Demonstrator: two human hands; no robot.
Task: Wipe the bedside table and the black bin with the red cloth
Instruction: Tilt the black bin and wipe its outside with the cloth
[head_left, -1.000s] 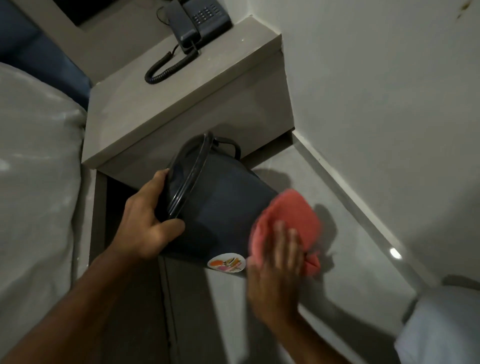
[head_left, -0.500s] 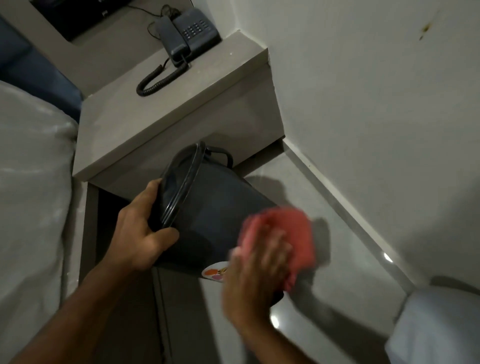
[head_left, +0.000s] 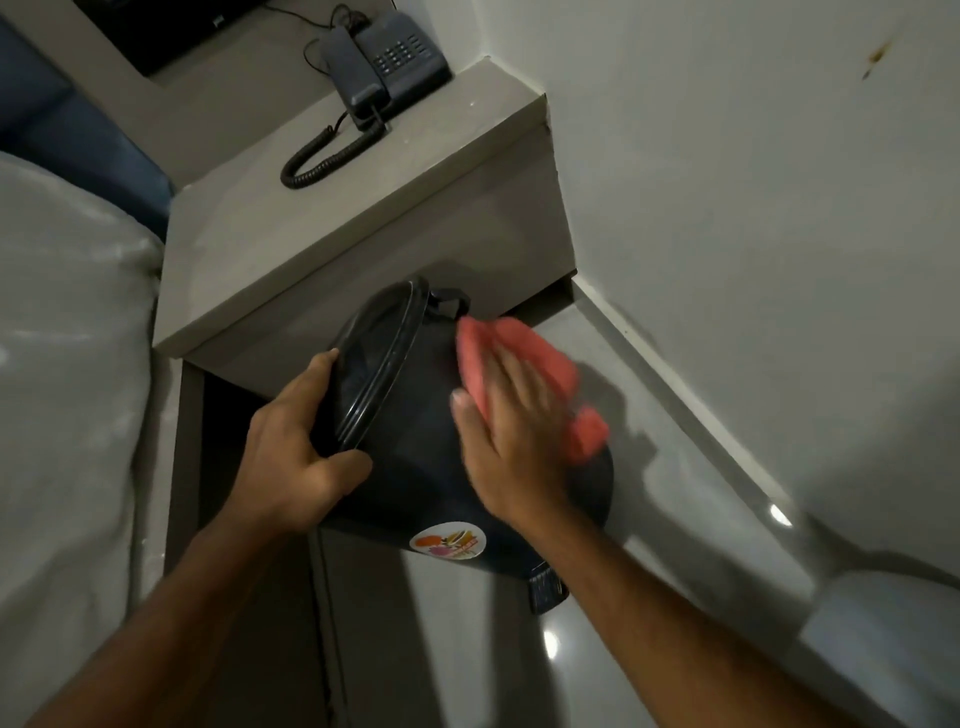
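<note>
The black bin (head_left: 415, 457) is tilted on the floor in front of the grey bedside table (head_left: 291, 249), its lid facing left. A round coloured sticker shows low on its side. My left hand (head_left: 296, 447) grips the lid rim, thumb on the bin's side. My right hand (head_left: 514, 431) lies flat on the upper side of the bin, pressing the red cloth (head_left: 524, 364) against it near the small handle. Part of the cloth sticks out to the right of my fingers.
A dark telephone (head_left: 389, 62) with a coiled cord sits at the back of the table top. A bed with light bedding (head_left: 67, 415) is on the left, a white wall (head_left: 753, 234) on the right. Glossy floor tiles (head_left: 493, 649) lie below.
My right hand with the red cloth has slid from the lower side of the bin up toward its handle. My left hand keeps its hold on the lid rim.
</note>
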